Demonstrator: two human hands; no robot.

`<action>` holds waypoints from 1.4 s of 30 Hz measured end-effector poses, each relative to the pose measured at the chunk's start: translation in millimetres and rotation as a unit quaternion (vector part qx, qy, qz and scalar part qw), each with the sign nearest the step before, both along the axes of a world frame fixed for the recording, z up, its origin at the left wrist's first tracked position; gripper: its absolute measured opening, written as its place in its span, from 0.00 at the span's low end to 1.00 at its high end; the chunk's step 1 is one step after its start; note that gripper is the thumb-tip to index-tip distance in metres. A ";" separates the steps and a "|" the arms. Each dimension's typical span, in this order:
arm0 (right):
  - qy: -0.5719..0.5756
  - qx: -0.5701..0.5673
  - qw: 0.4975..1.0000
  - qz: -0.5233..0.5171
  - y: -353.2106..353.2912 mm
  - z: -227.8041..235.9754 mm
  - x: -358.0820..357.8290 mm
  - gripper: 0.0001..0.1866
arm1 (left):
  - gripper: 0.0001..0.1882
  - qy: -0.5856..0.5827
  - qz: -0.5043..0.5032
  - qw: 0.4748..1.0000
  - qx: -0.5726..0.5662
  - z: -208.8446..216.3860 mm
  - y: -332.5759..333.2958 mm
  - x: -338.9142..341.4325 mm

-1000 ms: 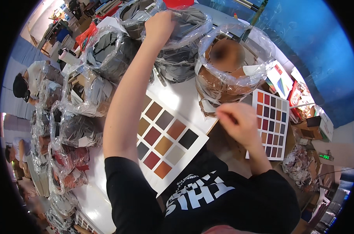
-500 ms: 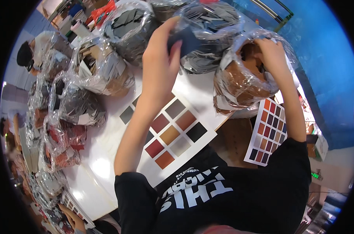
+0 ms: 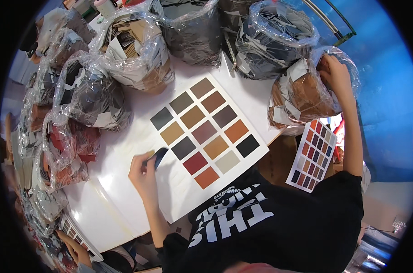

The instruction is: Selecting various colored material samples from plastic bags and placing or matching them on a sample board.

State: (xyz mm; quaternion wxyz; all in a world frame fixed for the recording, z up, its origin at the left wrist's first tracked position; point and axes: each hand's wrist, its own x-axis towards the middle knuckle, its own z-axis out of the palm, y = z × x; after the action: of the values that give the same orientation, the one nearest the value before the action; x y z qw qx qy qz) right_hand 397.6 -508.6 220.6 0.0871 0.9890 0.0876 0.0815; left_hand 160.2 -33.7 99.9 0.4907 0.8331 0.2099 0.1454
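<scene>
A white table is carrying a white sample card of leather colour squares. Clear plastic bags of leather scraps are sitting around that card: dark ones behind it, a tan one to its right, mixed ones to its left.

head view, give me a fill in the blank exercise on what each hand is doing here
1. The left hand presses a dark ___ leather swatch onto the white sample board.
2. The right hand reaches into the clear bag of ___ leather pieces.
3. The glued swatches on the board form ___ columns.

Missing words: blue; brown; three
</scene>
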 end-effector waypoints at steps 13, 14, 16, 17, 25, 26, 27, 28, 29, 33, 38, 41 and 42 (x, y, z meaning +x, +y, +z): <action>-0.057 0.133 0.976 0.166 128.4 42.8 -90.3 0.15 | 0.04 0.089 0.114 0.985 -0.099 -38.4 45.5 -77.1; -0.026 0.176 0.971 0.157 145.9 18.1 -99.3 0.16 | 0.04 0.114 0.123 0.981 -0.096 -34.9 44.5 -75.8; 0.025 0.374 0.913 0.160 172.6 -42.7 -102.6 0.15 | 0.04 0.124 0.085 0.987 -0.059 -27.6 39.9 -64.1; 0.076 0.333 0.934 0.106 209.9 -52.8 -112.2 0.13 | 0.04 0.124 0.057 0.990 -0.019 -28.0 40.0 -63.2; 0.191 0.495 0.815 0.235 357.3 -156.2 -138.9 0.04 | 0.07 0.085 -0.076 0.991 0.071 -30.8 43.7 -79.1; 0.194 0.493 0.815 0.234 365.4 -163.5 -138.6 0.04 | 0.07 0.088 -0.075 0.991 0.068 -34.0 43.8 -76.2; 0.302 0.557 0.763 0.130 372.7 -171.8 -137.5 0.04 | 0.08 0.065 -0.075 0.989 0.107 -37.2 44.3 -70.7; 0.402 0.603 0.689 0.023 380.2 -182.0 -136.0 0.05 | 0.08 0.043 -0.073 0.986 0.145 -40.1 47.4 -67.9; 0.420 0.612 0.669 0.022 383.3 -193.4 -133.1 0.08 | 0.09 0.065 -0.092 0.982 0.155 -39.6 50.1 -65.0; 0.472 0.578 0.665 -0.034 393.3 -204.9 -134.7 0.10 | 0.08 0.085 -0.090 0.972 0.199 -43.6 54.5 -51.9; 0.475 0.555 0.681 -0.041 392.1 -207.5 -137.9 0.08 | 0.06 0.107 -0.130 0.968 0.185 -54.0 56.8 -40.7; 0.476 0.549 0.685 -0.044 392.8 -205.5 -137.6 0.08 | 0.06 0.114 -0.140 0.965 0.189 -57.2 58.7 -34.1; 0.477 0.550 0.684 -0.049 393.1 -205.0 -137.7 0.09 | 0.06 0.115 -0.142 0.965 0.187 -58.3 59.1 -32.5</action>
State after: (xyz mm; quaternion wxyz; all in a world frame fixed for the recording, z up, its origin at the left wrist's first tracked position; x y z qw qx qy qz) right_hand 260.0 -115.5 15.5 -0.5217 0.7678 0.0079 -0.3718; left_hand 127.7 25.4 41.5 0.3145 0.9424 0.1132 0.0145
